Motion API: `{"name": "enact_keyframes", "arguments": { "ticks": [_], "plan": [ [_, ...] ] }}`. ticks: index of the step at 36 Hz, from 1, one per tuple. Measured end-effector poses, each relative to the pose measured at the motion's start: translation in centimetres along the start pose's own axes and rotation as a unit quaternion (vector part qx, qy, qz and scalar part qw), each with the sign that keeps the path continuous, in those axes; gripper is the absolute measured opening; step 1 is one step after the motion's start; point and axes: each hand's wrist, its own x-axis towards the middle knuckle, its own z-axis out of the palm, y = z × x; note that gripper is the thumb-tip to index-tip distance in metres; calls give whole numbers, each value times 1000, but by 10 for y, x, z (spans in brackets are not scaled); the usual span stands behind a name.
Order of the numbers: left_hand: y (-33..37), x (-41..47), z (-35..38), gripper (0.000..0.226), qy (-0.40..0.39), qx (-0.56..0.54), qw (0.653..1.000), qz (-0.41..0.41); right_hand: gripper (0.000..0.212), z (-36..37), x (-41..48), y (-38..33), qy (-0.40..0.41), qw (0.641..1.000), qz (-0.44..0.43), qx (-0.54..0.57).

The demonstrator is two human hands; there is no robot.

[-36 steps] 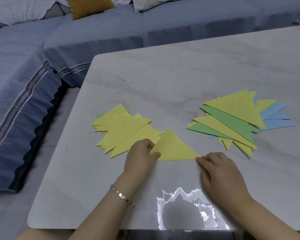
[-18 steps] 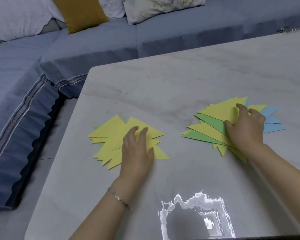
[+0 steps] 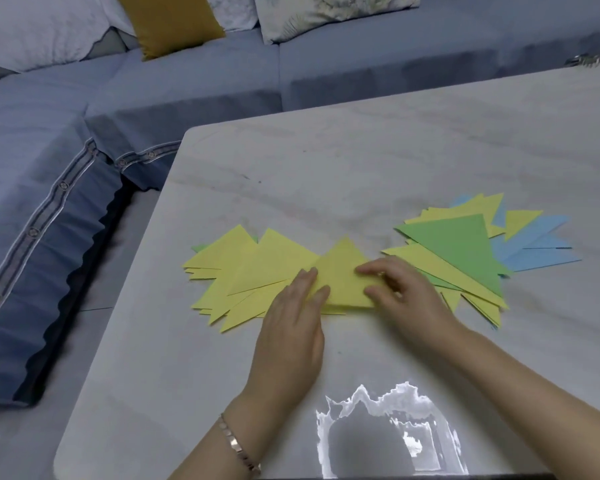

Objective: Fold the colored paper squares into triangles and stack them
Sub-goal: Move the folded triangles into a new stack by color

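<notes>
Folded piece: yellow paper triangle [image 3: 340, 271] lies flat on the pale marble table [image 3: 361, 161], apex toward 12 o'clock, its left edge overlapping the yellow stack.
Left hand [image 3: 291, 327]: laid flat, fingers straight, pressing the triangle's 8 o'clock part.
Right hand [image 3: 406, 296]: fingers bent and spread, tips pressing its 4 o'clock corner, gripping nothing.
At 9 o'clock: fanned stack of yellow folded triangles [image 3: 253, 268].
At 3 o'clock: loose pile of green, yellow and blue paper pieces [image 3: 465, 244].
Left wrist: metal link bracelet [image 3: 238, 445].
</notes>
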Motion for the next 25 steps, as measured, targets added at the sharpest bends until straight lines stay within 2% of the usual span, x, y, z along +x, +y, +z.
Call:
{"name": "enact_keyframes", "arguments": {
  "ticks": [3,6,8,11,16,20,23,25],
  "plan": [
    [-3,-4,12,43,-136,22,990,-13,28,18,-5,9,-84,991,10,-99],
    [-13,-12,25,47,-223,75,972,-30,24,27,-12,11,-69,977,-14,-202],
    [-17,-16,31,48,-215,84,972,-39,22,32,-16,7,-36,964,-85,-251],
    [-19,-20,32,50,-210,95,971,-65,22,37,-29,7,-80,938,-170,-292],
    [-22,-25,37,52,-208,107,968,-88,43,41,-45,8,-99,923,-160,-336],
    [-22,-25,35,52,-213,93,969,-89,47,43,-45,4,-81,918,-156,-357],
    [-22,-25,34,52,-213,96,968,-88,56,47,-42,2,-66,899,-158,-403],
    [-21,-25,34,52,-213,93,969,-89,53,48,-40,2,-48,891,-170,-419]
  ]
}}
